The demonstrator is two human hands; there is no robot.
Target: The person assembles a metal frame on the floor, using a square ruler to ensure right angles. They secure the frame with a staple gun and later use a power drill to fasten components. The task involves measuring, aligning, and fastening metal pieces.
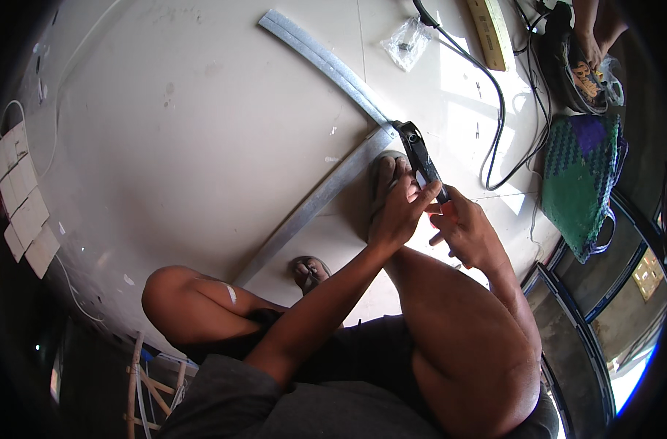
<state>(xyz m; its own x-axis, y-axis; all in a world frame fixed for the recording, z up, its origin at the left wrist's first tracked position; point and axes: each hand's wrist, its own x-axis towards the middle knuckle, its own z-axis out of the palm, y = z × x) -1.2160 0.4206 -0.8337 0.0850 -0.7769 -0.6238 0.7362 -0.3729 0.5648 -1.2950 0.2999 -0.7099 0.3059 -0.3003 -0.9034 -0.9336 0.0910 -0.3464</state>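
Observation:
A black hand tool with a bit of red at its grip end, which looks like a hand riveter (418, 150), has its head at the corner where two metal strips meet. My left hand (398, 216) is closed round its lower part, from the left side. My right hand (471, 233) grips the same tool at the red end, partly hiding it. One grey metal strip (319, 62) runs from the corner up to the far left. The other metal strip (304, 197) slants down toward my left knee. My sandalled foot (383, 183) rests beside the corner.
Black cables (500, 110) loop over the pale tiled floor at the right. Nearby lie a clear plastic bag (407, 42), a yellowish long box (489, 33) and a green woven bag (579, 183). Another person's foot (588, 51) shows at the upper right. Window-like frames (590, 322) stand at the lower right.

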